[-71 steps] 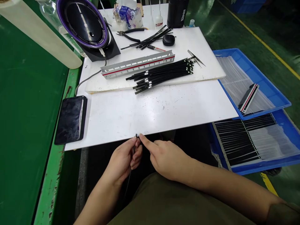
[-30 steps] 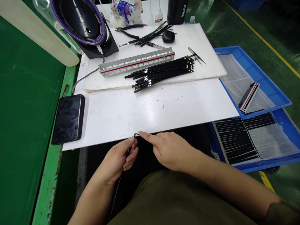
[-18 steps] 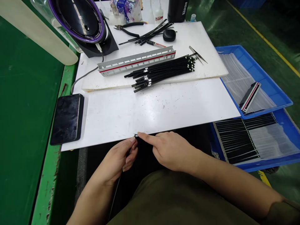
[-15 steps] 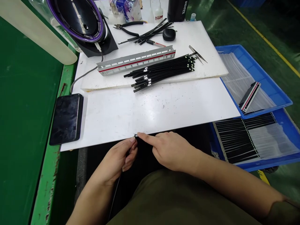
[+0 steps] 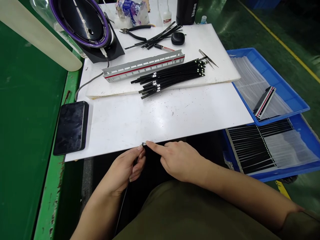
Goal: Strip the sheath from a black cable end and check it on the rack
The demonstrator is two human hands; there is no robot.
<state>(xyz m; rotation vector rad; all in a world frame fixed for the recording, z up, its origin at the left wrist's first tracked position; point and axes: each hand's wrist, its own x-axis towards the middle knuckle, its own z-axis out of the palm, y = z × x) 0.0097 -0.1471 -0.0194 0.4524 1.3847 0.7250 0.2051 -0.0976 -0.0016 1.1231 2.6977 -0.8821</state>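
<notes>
My left hand is closed at the table's front edge, pinching a thin dark strip. The strip's small end pokes out above the thumb, and a thin length hangs below the hand. With its index finger stretched out, my right hand touches or nearly touches that end; its other fingers are curled, with nothing visible in them. Beyond both hands, a bundle of black strips with silvery bands lies on a white foam board. Behind the bundle rests a long grey shell with window cut-outs and a red stripe.
Pliers, loose black strips, a black case and tweezers lie on the foam. A phone-like black device is left; a purple-rimmed fan-like device stands behind. At right, blue trays hold strips and a striped shell.
The strip's end between my fingertips has turned slightly and shows a lighter face. Both hands stay in nearly the same place; the whole view has shifted a little.
</notes>
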